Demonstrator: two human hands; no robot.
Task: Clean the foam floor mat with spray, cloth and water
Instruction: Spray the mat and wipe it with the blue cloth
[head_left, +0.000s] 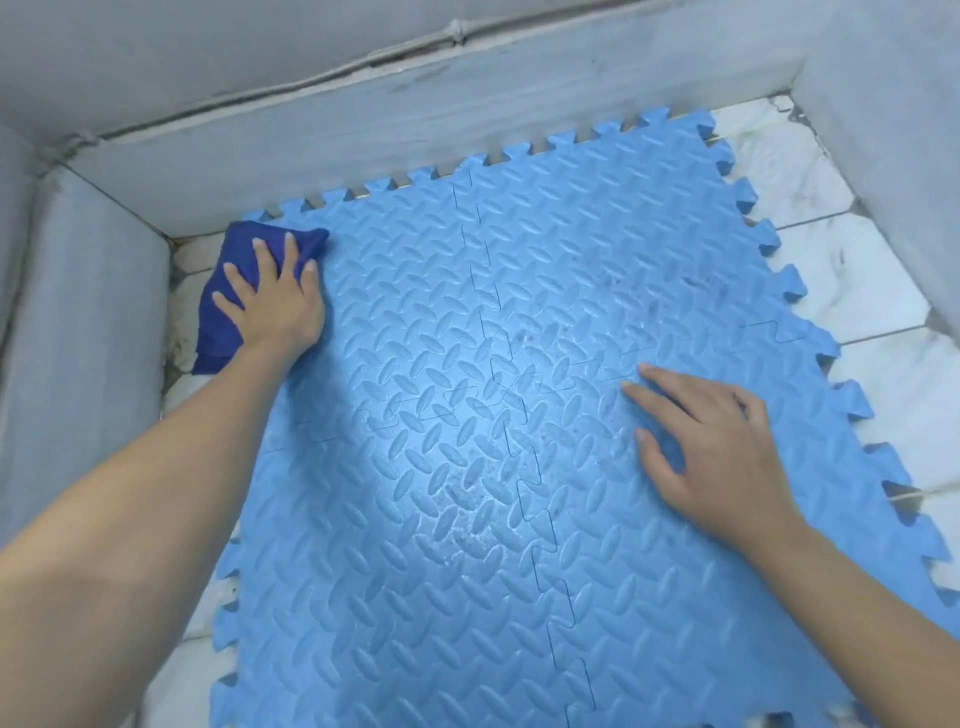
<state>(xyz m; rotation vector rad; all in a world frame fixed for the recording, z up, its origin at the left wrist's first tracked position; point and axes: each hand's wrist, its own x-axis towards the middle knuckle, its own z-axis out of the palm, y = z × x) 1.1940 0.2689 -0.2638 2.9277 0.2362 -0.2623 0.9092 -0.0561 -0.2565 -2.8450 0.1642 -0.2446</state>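
A light blue foam floor mat (441, 322) of interlocking tiles with a raised tread pattern covers most of the floor. Wet, slightly grimy patches show around its middle and right half. A dark blue cloth (218, 332) lies on the mat's far left corner, partly over the edge. My left hand (272, 296) presses flat on the cloth with fingers spread and straight. My right hand (711, 452) rests flat on the mat's right side, fingers extended and holding nothing.
Grey skirting walls (363, 140) box in the mat at the back, left and right. White marble floor tiles (852, 270) show along the right side and in a thin strip on the left. No spray bottle or water container is in view.
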